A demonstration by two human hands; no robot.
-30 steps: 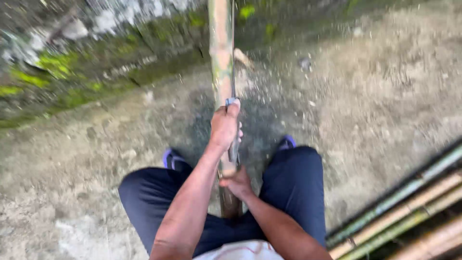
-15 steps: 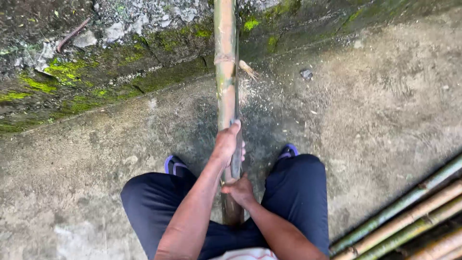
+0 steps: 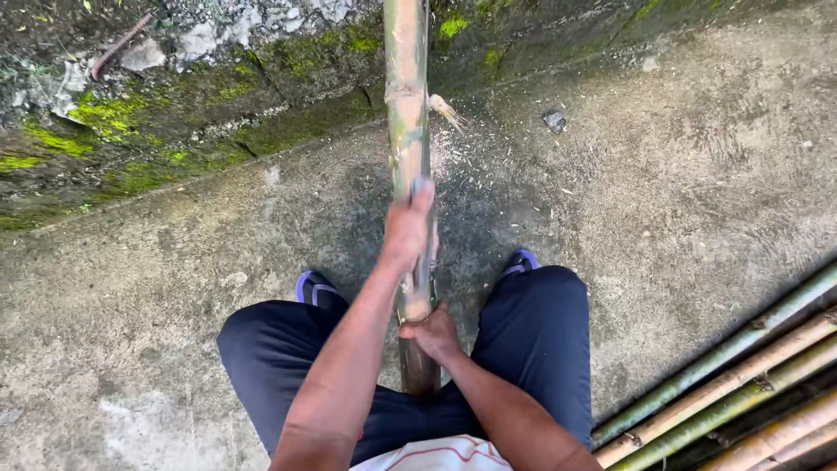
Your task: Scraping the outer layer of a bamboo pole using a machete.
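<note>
The bamboo pole [image 3: 406, 113] runs straight away from the person, its long axis pointing from between the knees toward the mossy stone wall [image 3: 174, 131] at the top of the view, with the near end low by the lap and the far end passing out of frame over the wall's foot. The left hand [image 3: 408, 228] is wrapped around the pole farther up, and a thin grey tool, perhaps a blade (it is too narrow and blurred to be sure), seems to lie under its fingers against the pole. The right hand [image 3: 433, 333] is closed on the pole nearer the body, just below a pale cut node, likely to steady it while the other hand works the surface. The legs straddle the pole, with a blue sandal [image 3: 521, 260] to its right, which keeps it from rolling. Pale shavings [image 3: 475, 166] lie scattered on the concrete floor [image 3: 680, 192] just right of the pole, near a small torn stub at a node. A stack of bamboo poles [image 3: 741, 384] lies well to the right of it, angled across the corner.
</note>
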